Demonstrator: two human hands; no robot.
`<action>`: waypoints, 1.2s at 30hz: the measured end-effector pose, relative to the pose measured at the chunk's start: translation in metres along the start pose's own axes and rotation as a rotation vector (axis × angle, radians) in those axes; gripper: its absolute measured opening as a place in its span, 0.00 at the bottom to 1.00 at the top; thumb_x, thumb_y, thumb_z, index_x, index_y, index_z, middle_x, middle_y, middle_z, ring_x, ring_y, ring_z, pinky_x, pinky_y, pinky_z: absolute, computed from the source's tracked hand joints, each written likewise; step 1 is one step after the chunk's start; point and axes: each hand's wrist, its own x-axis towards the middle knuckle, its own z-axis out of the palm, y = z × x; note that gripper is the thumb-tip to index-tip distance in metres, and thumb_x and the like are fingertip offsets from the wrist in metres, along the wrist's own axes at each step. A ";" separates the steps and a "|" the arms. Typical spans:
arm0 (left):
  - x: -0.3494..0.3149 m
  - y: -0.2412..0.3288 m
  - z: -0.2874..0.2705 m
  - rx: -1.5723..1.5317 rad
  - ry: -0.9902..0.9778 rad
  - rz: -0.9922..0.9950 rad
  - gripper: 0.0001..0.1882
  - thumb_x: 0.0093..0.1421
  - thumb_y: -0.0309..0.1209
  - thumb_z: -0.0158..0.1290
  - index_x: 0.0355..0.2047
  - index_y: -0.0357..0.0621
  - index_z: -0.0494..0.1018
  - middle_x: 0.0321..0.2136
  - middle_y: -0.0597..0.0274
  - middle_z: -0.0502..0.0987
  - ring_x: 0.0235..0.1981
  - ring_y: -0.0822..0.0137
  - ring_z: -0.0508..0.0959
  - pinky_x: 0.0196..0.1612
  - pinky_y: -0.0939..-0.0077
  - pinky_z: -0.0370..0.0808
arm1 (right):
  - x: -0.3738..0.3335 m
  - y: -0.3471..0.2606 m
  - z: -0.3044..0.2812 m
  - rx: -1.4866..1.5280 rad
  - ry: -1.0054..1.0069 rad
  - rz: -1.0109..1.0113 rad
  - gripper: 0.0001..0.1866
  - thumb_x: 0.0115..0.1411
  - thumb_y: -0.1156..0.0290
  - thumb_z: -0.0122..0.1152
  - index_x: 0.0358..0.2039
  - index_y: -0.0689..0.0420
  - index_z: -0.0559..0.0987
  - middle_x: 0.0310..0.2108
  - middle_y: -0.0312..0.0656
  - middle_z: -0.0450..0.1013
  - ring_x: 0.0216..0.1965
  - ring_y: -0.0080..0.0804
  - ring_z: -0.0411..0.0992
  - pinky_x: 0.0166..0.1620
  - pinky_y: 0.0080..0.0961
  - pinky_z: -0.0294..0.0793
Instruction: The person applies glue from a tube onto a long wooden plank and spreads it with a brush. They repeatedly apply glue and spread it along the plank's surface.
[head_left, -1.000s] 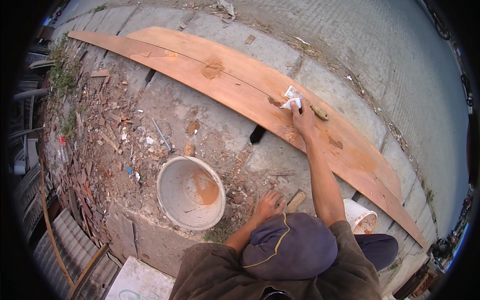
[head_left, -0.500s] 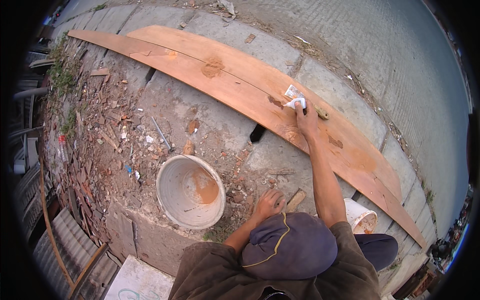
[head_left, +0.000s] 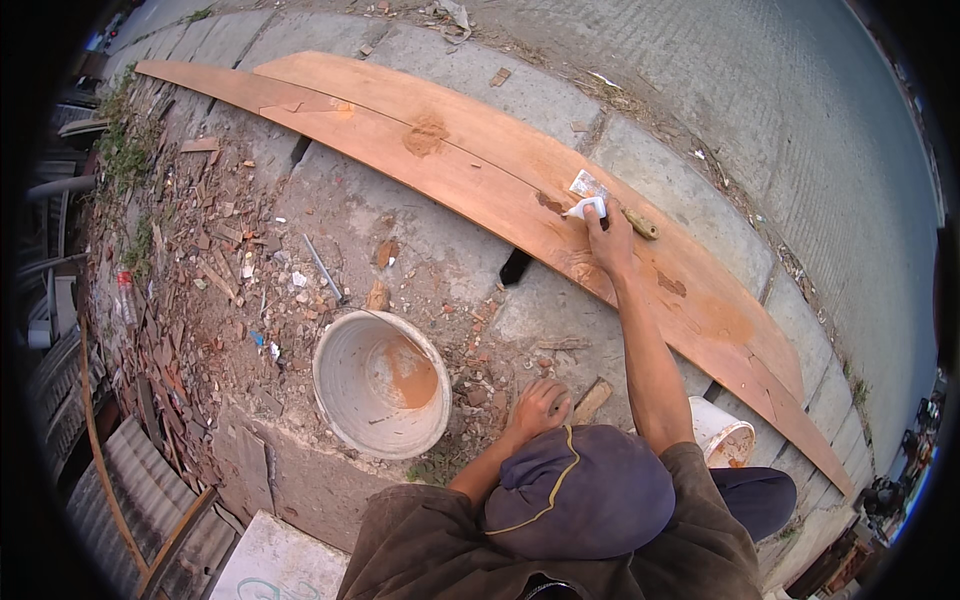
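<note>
White bottle (head_left: pixel 588 207): small, tapered nozzle, held above or against a wooden board (head_left: pixel 520 215), contact unclear. Long axis roughly crosswise to the forearm; nozzle points leftward from the right grip (head_left: pixel 612 238), toward a dark brown patch (head_left: pixel 549 203).

Right grip: closed about the bottle, thumb and fingers opened only to its width.

Scraper (head_left: pixel 642 226): on the board, just beside the right grip; blade beyond its fingertips, handle to its right.

Left grip (head_left: pixel 543 403): well apart, nearer the body; fingers curled, contents cannot be told.

Basin (head_left: pixel 345 365): pale, orange residue inside, left of the left grip.
</note>
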 end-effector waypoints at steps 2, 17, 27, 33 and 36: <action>0.000 -0.002 0.001 -0.003 0.002 0.009 0.13 0.58 0.33 0.60 0.40 0.40 0.78 0.42 0.54 0.79 0.46 0.52 0.78 0.51 0.58 0.72 | 0.000 0.000 0.001 0.016 0.013 -0.012 0.17 0.66 0.61 0.61 0.46 0.62 0.78 0.33 0.51 0.79 0.32 0.38 0.78 0.39 0.34 0.75; 0.001 0.002 -0.002 0.003 -0.002 0.008 0.13 0.57 0.33 0.60 0.41 0.40 0.78 0.42 0.54 0.79 0.47 0.52 0.78 0.52 0.58 0.72 | 0.000 0.010 -0.008 -0.008 0.064 0.028 0.17 0.67 0.59 0.59 0.46 0.61 0.78 0.33 0.50 0.79 0.32 0.37 0.77 0.39 0.35 0.74; 0.001 0.004 -0.002 0.001 0.009 0.002 0.13 0.57 0.33 0.60 0.41 0.41 0.78 0.42 0.55 0.80 0.46 0.52 0.78 0.51 0.59 0.72 | 0.001 0.008 -0.008 0.015 0.044 0.006 0.18 0.68 0.58 0.58 0.46 0.61 0.78 0.34 0.52 0.79 0.35 0.41 0.77 0.41 0.37 0.74; 0.001 0.001 -0.001 -0.003 -0.003 -0.001 0.13 0.57 0.33 0.60 0.41 0.40 0.78 0.42 0.54 0.79 0.47 0.52 0.78 0.52 0.59 0.72 | 0.003 0.005 -0.009 -0.017 0.029 0.034 0.17 0.68 0.58 0.58 0.44 0.61 0.77 0.35 0.51 0.78 0.35 0.41 0.77 0.41 0.37 0.73; 0.000 0.000 -0.001 -0.003 -0.001 -0.002 0.13 0.58 0.33 0.60 0.41 0.40 0.78 0.42 0.54 0.79 0.47 0.52 0.78 0.52 0.58 0.72 | 0.005 0.003 -0.007 0.024 0.016 0.017 0.18 0.68 0.57 0.58 0.44 0.61 0.77 0.36 0.52 0.78 0.36 0.42 0.77 0.42 0.38 0.73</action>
